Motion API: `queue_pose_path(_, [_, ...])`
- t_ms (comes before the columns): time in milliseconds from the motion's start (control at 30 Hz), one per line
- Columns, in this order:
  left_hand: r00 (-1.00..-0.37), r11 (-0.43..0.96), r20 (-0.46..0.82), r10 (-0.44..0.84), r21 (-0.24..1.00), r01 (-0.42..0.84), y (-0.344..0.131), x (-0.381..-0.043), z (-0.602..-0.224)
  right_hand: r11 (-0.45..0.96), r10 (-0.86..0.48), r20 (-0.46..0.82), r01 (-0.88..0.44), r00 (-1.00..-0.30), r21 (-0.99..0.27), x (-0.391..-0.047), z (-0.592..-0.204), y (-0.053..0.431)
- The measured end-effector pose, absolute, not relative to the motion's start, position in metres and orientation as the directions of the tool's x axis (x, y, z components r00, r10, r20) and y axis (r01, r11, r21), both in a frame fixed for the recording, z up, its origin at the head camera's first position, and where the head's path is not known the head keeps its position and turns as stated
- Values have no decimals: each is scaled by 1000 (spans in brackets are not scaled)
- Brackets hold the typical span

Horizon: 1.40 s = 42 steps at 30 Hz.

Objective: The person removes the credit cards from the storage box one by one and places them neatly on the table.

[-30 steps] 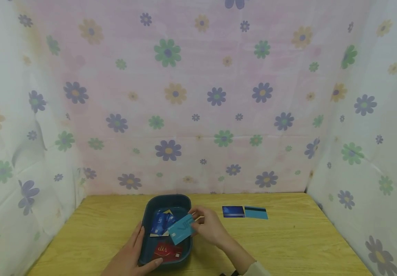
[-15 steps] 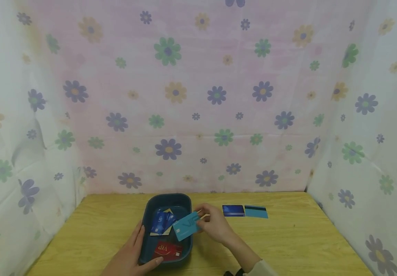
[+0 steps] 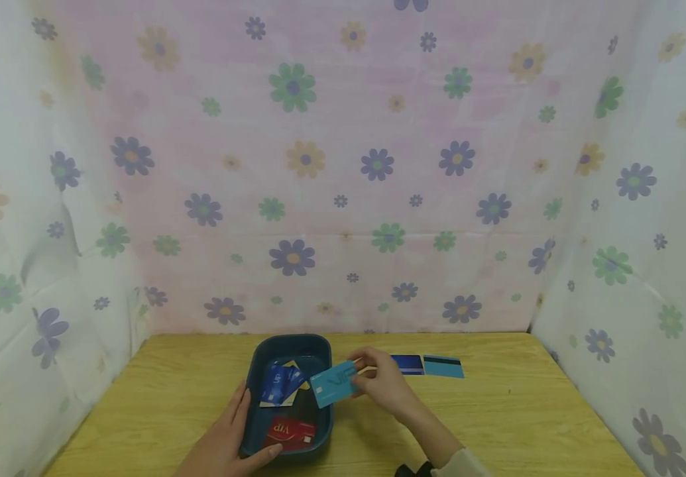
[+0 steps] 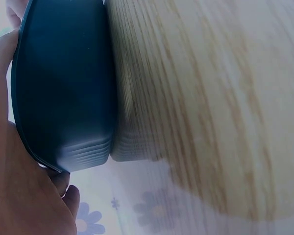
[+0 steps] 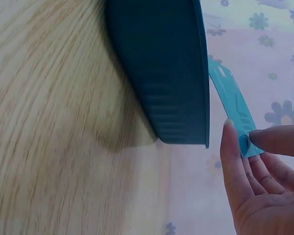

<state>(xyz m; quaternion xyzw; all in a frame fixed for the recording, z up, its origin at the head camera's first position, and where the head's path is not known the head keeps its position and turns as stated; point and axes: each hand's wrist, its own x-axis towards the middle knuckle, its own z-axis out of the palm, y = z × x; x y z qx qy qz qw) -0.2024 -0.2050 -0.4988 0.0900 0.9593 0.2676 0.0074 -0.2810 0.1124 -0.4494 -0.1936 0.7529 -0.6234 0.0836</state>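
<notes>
My right hand (image 3: 381, 384) pinches a light blue VIP card (image 3: 329, 384) by one end, thumb on one face and fingers behind. The card is tilted and its far end overlaps the right rim of a dark teal plastic bin (image 3: 297, 346). In the right wrist view the card (image 5: 232, 100) shows above the rim, beside the bin's outer wall (image 5: 171, 73). My left hand (image 3: 226, 434) grips the bin at its left and near side, thumb over the near rim. Inside lie overlapping blue cards (image 3: 274, 384) with a yellowish one beneath, and a red VIP card (image 3: 289, 432) nearer me.
On the wooden table (image 3: 527, 411), right of the bin, a dark blue card (image 3: 409, 366) and a light blue card with a black stripe (image 3: 444, 366) lie side by side. Flowered cloth (image 3: 343, 199) rises behind and on both sides.
My right hand has drawn the light blue card right and slightly up, from over the middle of the bin to its right rim. The left hand stays on the bin.
</notes>
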Motion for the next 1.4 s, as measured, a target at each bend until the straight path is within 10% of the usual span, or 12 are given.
queue_pose_path(1400, [-984, 831, 34, 175, 530, 166, -204, -200, -497, 201, -85, 113, -128, -990, -971, -328, -483, 145])
